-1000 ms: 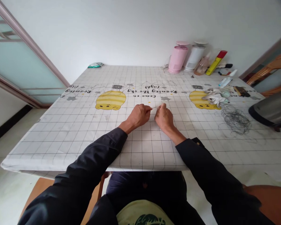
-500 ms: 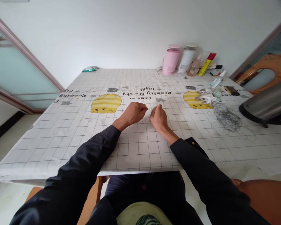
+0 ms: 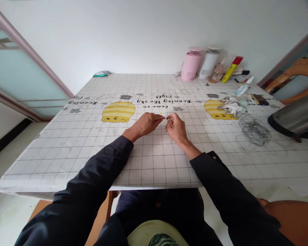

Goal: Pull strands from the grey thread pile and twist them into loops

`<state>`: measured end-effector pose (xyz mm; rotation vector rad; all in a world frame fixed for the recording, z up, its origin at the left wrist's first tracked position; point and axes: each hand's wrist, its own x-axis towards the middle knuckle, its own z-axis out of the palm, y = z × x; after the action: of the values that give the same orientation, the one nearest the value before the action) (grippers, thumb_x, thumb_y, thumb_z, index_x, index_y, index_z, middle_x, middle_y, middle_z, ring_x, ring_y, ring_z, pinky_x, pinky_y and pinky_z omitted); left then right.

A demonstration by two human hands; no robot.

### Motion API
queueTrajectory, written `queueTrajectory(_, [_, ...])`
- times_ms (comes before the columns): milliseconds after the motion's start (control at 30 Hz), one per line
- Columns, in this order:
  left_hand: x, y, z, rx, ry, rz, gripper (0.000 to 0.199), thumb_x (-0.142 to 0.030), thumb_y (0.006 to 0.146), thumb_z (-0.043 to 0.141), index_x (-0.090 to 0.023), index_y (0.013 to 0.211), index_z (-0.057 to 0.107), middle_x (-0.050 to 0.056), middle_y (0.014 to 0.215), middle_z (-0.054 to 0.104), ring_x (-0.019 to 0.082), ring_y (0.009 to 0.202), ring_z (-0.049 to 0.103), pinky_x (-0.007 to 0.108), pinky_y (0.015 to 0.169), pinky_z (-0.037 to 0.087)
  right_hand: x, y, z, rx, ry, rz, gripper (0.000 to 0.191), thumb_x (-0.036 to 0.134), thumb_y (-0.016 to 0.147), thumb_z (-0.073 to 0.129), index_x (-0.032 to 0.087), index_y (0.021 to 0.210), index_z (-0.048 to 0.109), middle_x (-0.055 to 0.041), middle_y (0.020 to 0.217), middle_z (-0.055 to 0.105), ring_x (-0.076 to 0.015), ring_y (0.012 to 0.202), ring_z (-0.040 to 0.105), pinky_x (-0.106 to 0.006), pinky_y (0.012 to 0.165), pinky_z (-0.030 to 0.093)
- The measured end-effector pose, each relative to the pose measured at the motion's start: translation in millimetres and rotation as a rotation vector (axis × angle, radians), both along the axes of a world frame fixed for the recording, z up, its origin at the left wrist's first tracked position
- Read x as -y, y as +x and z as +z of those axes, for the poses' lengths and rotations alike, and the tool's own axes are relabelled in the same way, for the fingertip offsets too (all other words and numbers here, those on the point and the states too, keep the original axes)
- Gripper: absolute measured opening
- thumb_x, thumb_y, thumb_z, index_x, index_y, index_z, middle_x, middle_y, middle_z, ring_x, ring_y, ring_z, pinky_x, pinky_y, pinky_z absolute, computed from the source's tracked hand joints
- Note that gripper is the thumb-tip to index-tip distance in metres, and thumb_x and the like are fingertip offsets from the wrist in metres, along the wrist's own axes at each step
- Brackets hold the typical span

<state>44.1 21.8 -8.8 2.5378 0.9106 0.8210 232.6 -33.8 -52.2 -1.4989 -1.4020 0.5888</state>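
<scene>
Over the middle of the tablecloth, my left hand (image 3: 148, 123) pinches with thumb and forefinger, its tips pointing right. My right hand (image 3: 176, 126) faces it, thumb and fingertips pinched together too, with the other fingers curled. The two sets of fingertips almost meet. Between them runs a very thin wire (image 3: 166, 118), barely visible, and its ends cannot be made out. To the right lies a loose tangle of thin dark wire (image 3: 255, 130) on the cloth.
A crumpled glove (image 3: 233, 106) lies behind the tangle, and a metal kettle (image 3: 297, 116) is at the right. Pink (image 3: 191, 66) and white (image 3: 207, 65) cylindrical devices, a clear bottle (image 3: 217, 73) and a yellow-red tube (image 3: 231, 70) stand along the wall. A green packet (image 3: 102, 73) lies back left.
My right hand's fingers have lifted and spread slightly, and its fingertips are now closer to the left hand's. The view has shifted slightly left.
</scene>
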Motion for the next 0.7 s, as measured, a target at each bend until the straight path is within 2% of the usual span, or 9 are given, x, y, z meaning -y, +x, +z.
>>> queueTrajectory(133, [-7,-3,3.1,-0.005,-0.044,-0.032,0.035,-0.018,0.107,0.057,-0.022,0.120,0.089,0.007,0.102,0.088,0.021,0.085,0.081,0.032,0.085,0.058,6,-3,5.7,-0.047,-0.043,0.021,0.010,0.020,0.103,0.053,0.028,0.101,0.057,0.0038,0.063,0.063,-0.0166,0.049,0.056,-0.031,0.053,0.042])
queueTrajectory(267, [-16,-4,2.4,-0.024,0.021,-0.049,0.028,-0.021,0.108,0.061,-0.021,0.114,0.087,0.008,0.099,0.086,0.024,0.090,0.080,0.037,0.089,0.061,10,-6,14.2,-0.113,-0.111,0.005,0.009,0.020,0.103,0.057,0.028,0.099,0.054,0.0048,0.056,0.063,-0.0160,0.043,0.056,-0.029,0.047,0.042])
queueTrajectory(333, [-18,-2,-1.6,0.050,0.103,-0.049,0.021,-0.027,0.107,0.069,-0.020,0.120,0.084,0.011,0.110,0.084,0.027,0.105,0.079,0.043,0.098,0.062,10,-5,18.5,-0.180,-0.139,-0.021,0.008,0.023,0.104,0.058,0.027,0.099,0.054,0.0044,0.055,0.063,-0.0160,0.041,0.055,-0.028,0.044,0.040])
queueTrajectory(400, [-16,0,-6.5,0.180,0.193,-0.001,0.033,-0.033,0.103,0.078,-0.021,0.134,0.077,0.016,0.131,0.079,0.031,0.127,0.073,0.050,0.110,0.061,9,-3,22.0,-0.246,-0.150,-0.048,0.008,0.025,0.104,0.060,0.027,0.100,0.053,0.0037,0.056,0.065,-0.0158,0.041,0.055,-0.027,0.042,0.039])
queueTrajectory(467, [-10,1,-10.3,0.320,0.260,0.096,0.045,-0.037,0.103,0.081,-0.020,0.144,0.070,0.019,0.144,0.071,0.032,0.135,0.068,0.053,0.112,0.061,8,1,24.0,-0.297,-0.151,-0.065,0.008,0.027,0.104,0.060,0.027,0.101,0.053,0.0031,0.057,0.067,-0.0158,0.041,0.056,-0.027,0.040,0.040])
queueTrajectory(533, [0,2,-12.6,0.402,0.310,0.152,0.041,-0.036,0.107,0.076,-0.019,0.144,0.068,0.019,0.142,0.070,0.030,0.130,0.070,0.050,0.106,0.065,6,4,24.4,-0.342,-0.138,-0.080,0.008,0.027,0.103,0.061,0.027,0.102,0.053,0.0031,0.059,0.068,-0.0155,0.042,0.057,-0.026,0.040,0.041])
queueTrajectory(567, [5,2,-13.6,0.406,0.340,0.139,0.036,-0.034,0.109,0.073,-0.019,0.141,0.069,0.018,0.139,0.071,0.029,0.126,0.072,0.048,0.104,0.066,6,6,24.1,-0.367,-0.126,-0.081,0.008,0.027,0.102,0.060,0.027,0.102,0.053,0.0031,0.059,0.069,-0.0154,0.042,0.058,-0.026,0.040,0.041])
queueTrajectory(633, [15,4,-16.4,0.348,0.405,0.049,0.025,-0.029,0.111,0.068,-0.019,0.133,0.073,0.016,0.131,0.075,0.027,0.122,0.074,0.045,0.104,0.066,5,9,22.5,-0.428,-0.096,-0.066,0.009,0.028,0.101,0.061,0.027,0.102,0.052,0.0037,0.060,0.069,-0.0151,0.042,0.058,-0.026,0.040,0.041])
queueTrajectory(700, [21,6,-21.2,0.266,0.440,-0.029,0.023,-0.027,0.113,0.066,-0.018,0.133,0.073,0.016,0.130,0.077,0.026,0.120,0.076,0.043,0.103,0.067,4,10,20.2,-0.493,-0.060,-0.024,0.013,0.031,0.100,0.063,0.027,0.102,0.051,0.0045,0.060,0.069,-0.0149,0.042,0.057,-0.026,0.041,0.041])
